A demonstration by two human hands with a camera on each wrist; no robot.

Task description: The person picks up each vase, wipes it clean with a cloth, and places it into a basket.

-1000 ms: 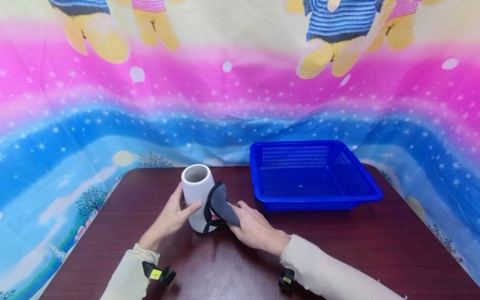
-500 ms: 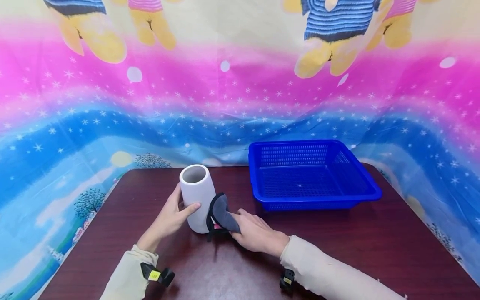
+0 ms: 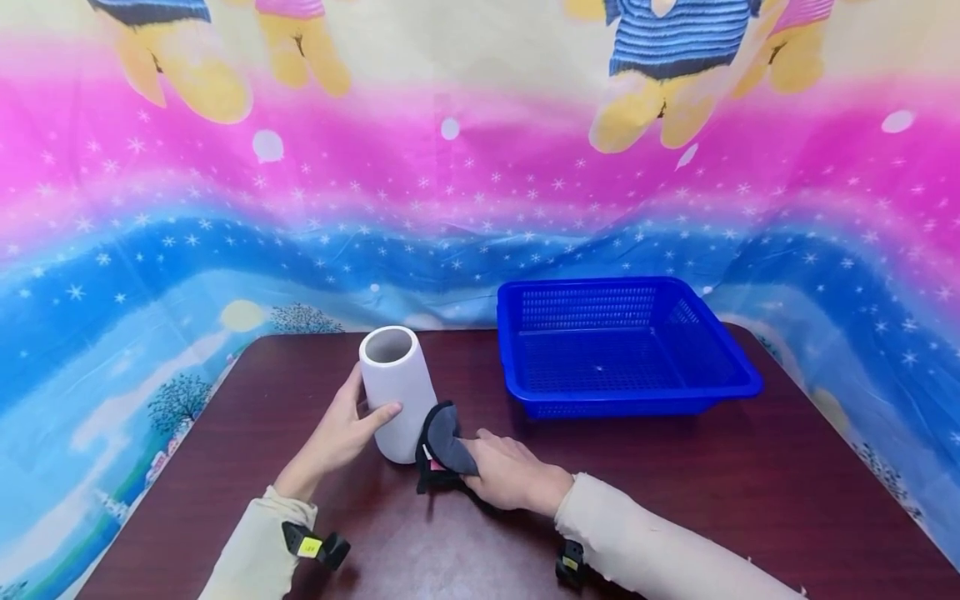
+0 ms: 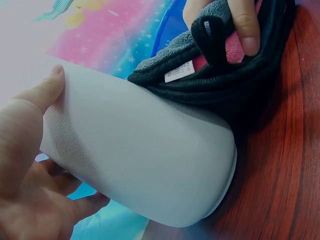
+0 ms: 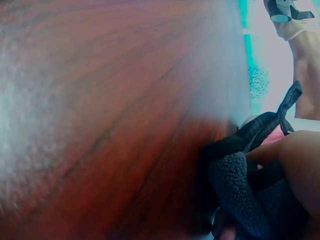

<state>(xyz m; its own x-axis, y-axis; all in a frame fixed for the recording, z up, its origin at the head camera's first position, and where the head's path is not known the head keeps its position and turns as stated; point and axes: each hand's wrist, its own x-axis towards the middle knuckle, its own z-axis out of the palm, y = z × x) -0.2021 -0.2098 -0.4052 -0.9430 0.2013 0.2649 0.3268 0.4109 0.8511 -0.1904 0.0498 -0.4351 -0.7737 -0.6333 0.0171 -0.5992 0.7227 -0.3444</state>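
Note:
A white vase (image 3: pixel 401 392) stands on the table, leaning slightly left, its open mouth facing up. My left hand (image 3: pixel 343 429) grips its left side, thumb across the front and fingers round the back, as the left wrist view shows. Against the vase's lower right side lies a folded grey cleaning cloth (image 3: pixel 447 440) with black edging. A pink inner face, a hanging loop (image 4: pixel 209 42) and a white label (image 4: pixel 179 72) show on it in the left wrist view. My right hand (image 3: pixel 513 471) holds this cloth, some fingers hidden within its folds.
A blue perforated plastic basket (image 3: pixel 633 396) stands at the back right of the dark red-brown wooden table (image 3: pixel 675 492). Behind the table hangs a patterned cloth backdrop (image 3: pixel 420 192). Each sleeve bears a black wrist device.
My right hand has slid the cloth down the vase's right side, from about mid-height to near its base. The left hand keeps its hold with hardly any movement.

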